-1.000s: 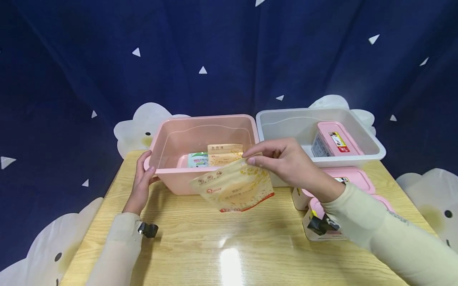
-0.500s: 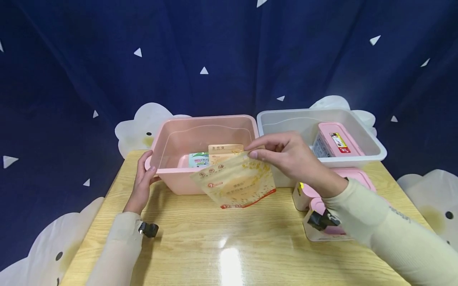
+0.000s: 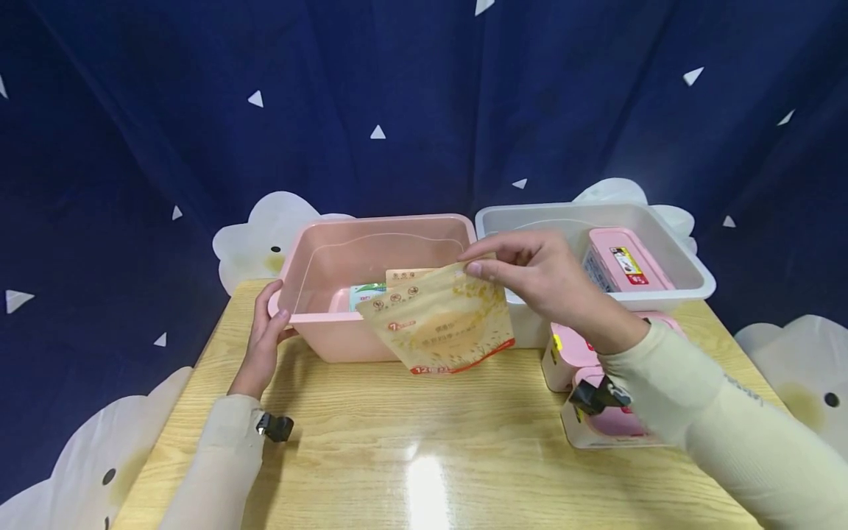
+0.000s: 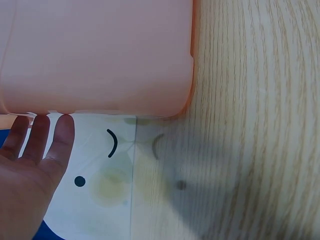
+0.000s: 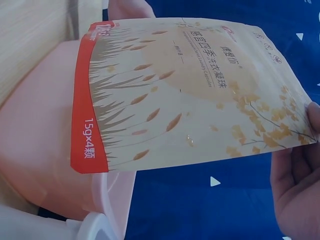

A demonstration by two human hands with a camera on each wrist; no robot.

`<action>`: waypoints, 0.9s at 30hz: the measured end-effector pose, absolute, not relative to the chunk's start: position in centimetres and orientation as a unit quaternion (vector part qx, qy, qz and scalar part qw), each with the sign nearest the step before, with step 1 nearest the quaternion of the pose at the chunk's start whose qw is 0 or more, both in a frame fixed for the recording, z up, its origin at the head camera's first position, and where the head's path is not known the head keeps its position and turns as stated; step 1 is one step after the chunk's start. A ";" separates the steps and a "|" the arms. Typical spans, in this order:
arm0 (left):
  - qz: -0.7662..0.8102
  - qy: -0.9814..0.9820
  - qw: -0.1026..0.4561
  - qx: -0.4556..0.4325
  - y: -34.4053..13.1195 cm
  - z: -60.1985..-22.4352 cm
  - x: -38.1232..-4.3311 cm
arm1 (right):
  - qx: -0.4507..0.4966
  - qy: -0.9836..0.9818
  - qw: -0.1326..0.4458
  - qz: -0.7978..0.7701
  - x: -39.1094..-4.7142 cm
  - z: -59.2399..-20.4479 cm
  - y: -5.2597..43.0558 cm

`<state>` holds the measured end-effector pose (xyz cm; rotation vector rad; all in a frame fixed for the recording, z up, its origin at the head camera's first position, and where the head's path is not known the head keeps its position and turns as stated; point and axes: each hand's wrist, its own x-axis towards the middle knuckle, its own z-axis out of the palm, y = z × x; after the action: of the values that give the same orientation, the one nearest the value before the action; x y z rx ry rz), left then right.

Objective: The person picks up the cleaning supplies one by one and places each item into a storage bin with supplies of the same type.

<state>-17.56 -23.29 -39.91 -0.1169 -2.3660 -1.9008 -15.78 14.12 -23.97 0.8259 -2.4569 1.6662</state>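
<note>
My right hand point(image 3: 546, 283) pinches a cream laundry capsule pouch point(image 3: 440, 327) by its upper right corner. The pouch hangs tilted in front of the pink bin point(image 3: 341, 342), overlapping its front wall. In the right wrist view the printed face of the pouch, with its red bottom band, shows broadside, the hand point(image 5: 300, 192) at its far corner. My left hand point(image 3: 258, 342) holds the bin's front left corner, thumb at the rim. The left wrist view shows its fingertips point(image 4: 63, 127) against the bin's edge. Inside the bin lie a green-and-white packet point(image 3: 364, 293) and a tan pouch point(image 3: 400, 275), partly hidden.
A pale grey bin point(image 3: 517, 210) stands right of the pink one, holding a pink-lidded box point(image 3: 612, 239). More pink-lidded boxes point(image 3: 566, 353) sit before it, partly behind the right forearm. All stand on a wooden table point(image 3: 371, 434) against a dark blue curtain point(image 3: 424, 88).
My right hand has risen slightly with the pouch, which now covers more of the tan pouch in the bin. The left hand has stayed at the bin's corner.
</note>
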 end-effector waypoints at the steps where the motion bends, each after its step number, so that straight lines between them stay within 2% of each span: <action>1: -0.625 -0.777 0.054 -0.040 -23.3 -40.0 -17.6 | 0.266 -0.798 0.034 0.540 -15.7 -24.0 14.1; 8: -0.621 -0.781 0.055 -0.034 -23.3 -40.0 -17.6 | 0.263 -0.801 0.050 0.535 -16.1 -23.4 14.4; 21: -0.636 -0.767 0.068 -0.048 -24.5 -42.3 -19.1 | 0.252 -0.797 0.106 0.539 -17.3 -20.8 14.8; 27: -0.632 -0.771 0.064 -0.045 -24.7 -42.7 -18.7 | 0.239 -0.781 0.107 0.567 -18.0 -20.6 14.7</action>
<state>-18.75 -24.73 -42.67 -0.1367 -2.3279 -1.9073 -18.05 14.72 -20.60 0.7032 -2.2988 1.6696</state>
